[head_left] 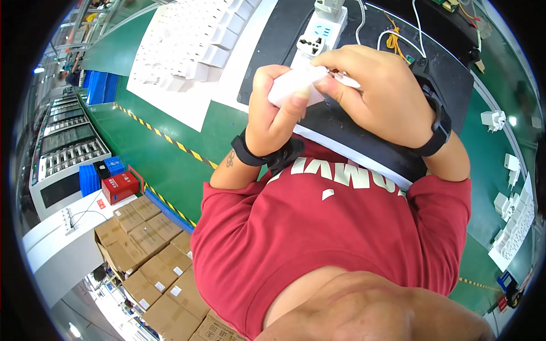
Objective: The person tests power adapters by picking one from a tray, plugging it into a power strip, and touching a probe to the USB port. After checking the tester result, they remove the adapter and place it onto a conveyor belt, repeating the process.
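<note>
A white block-shaped power adapter (284, 90) is gripped between the thumb and fingers of my left hand (269, 118). My right hand (382, 91) comes in from the other side and pinches a small white plug piece (347, 80) with metal showing, close against the adapter's right end. Bright glare washes out the adapter's face, and my fingers hide where the two parts meet. Just beyond my hands lies a white power strip (310, 45) with sockets, on a black mat (455, 91).
Rows of white adapters (211, 55) stand on a white sheet at far left. More adapters (492, 119) lie at the right. A coiled yellow cable (392, 41) and white cords are on the mat. Cardboard boxes (151, 238) and a red box (120, 187) stand at lower left.
</note>
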A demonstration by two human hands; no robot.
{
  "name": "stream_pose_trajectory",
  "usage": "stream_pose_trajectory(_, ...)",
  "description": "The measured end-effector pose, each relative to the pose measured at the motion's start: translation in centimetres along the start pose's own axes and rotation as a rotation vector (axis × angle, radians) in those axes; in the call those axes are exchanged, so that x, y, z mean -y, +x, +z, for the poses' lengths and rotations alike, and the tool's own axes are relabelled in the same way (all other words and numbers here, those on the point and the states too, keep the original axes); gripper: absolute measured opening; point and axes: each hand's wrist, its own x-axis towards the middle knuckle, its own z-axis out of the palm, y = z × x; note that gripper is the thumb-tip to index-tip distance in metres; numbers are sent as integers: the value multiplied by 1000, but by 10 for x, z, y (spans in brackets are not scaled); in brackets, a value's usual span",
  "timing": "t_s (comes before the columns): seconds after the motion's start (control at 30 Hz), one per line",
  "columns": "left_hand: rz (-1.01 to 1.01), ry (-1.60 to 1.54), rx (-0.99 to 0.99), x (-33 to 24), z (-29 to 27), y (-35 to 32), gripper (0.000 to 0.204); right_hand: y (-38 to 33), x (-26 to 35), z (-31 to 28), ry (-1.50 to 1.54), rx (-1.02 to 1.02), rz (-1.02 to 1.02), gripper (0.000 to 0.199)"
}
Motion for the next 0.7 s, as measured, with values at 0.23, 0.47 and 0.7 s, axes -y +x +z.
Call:
stream_pose_trajectory(0.23, -142, -382, -211, 1, -11, 6, 37, 11, -1, -26, 192, -96, 171, 37)
stream_pose_trajectory(0.47, -260, -730, -50, -11, -2, 9, 51, 3, 0, 20, 22, -179, -124, 52)
stream_pose_trajectory(0.7, -167, -648, -130, -18, 17, 12, 55, 0, -4, 26, -140, -184, -176, 54)
